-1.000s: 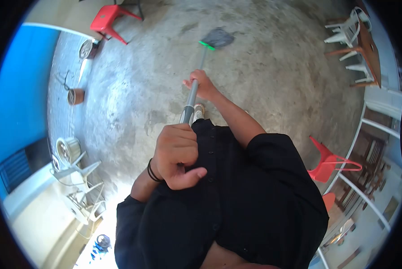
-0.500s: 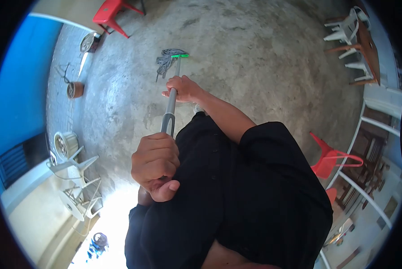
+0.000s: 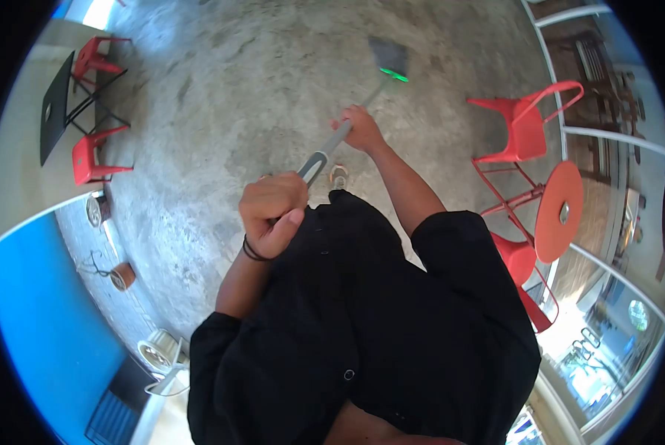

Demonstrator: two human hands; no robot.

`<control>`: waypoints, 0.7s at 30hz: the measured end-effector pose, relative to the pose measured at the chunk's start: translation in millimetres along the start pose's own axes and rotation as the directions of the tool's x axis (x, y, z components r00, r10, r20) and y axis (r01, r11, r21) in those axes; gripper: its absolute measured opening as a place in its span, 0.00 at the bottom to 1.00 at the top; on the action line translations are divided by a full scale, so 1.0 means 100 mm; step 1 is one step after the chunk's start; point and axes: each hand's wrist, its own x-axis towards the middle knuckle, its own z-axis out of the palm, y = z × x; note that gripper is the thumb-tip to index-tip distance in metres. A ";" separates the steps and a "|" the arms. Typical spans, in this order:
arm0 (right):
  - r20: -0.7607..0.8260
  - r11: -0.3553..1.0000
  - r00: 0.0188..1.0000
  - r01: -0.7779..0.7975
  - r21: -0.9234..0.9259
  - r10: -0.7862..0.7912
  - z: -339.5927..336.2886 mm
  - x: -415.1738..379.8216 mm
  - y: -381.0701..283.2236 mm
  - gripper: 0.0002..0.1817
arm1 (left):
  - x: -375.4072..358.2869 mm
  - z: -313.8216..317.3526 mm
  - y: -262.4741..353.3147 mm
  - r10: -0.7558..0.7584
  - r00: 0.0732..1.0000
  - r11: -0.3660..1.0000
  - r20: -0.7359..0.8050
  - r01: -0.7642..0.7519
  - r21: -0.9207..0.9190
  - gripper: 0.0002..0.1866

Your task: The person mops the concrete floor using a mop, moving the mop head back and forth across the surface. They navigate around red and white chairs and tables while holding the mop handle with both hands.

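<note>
A mop with a grey handle (image 3: 316, 165) slants up and to the right from my body. My left hand (image 3: 272, 211), with a dark band at the wrist, is wrapped round the handle's top end. Farther down the shaft, my right hand (image 3: 362, 130) grips the pole with its fingers curled round it. At the far end, the green clamp (image 3: 394, 75) and the grey mop head (image 3: 388, 53) are on the concrete floor, blurred by motion.
Red chairs (image 3: 524, 126) and a round red table (image 3: 559, 211) stand at the right. At the left are a black table (image 3: 56, 107), red stools (image 3: 85, 159) and potted plants (image 3: 122, 277). My shoe (image 3: 338, 176) shows below the pole.
The view has turned to the right, bringing the round table and black table into sight. The mop head has shifted right in view, and the pole slants more. Both hands keep their hold.
</note>
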 end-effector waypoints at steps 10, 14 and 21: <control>-0.194 0.911 0.893 -0.411 0.021 0.407 -0.24 -1.18 0.31 0.17 | 0.21 0.27 -0.22 -0.099 0.937 0.983 0.335 0.144 -0.113 0.19; -0.129 0.924 0.916 -0.370 0.096 0.380 0.15 -0.95 -0.15 0.17 | 0.05 -0.17 0.11 -0.059 0.970 0.989 0.236 0.089 -0.117 0.20; -0.010 0.984 0.999 -0.032 0.174 0.034 1.22 -0.31 -1.48 0.18 | -0.78 -1.12 1.03 0.013 1.000 0.996 -0.008 -0.013 0.086 0.22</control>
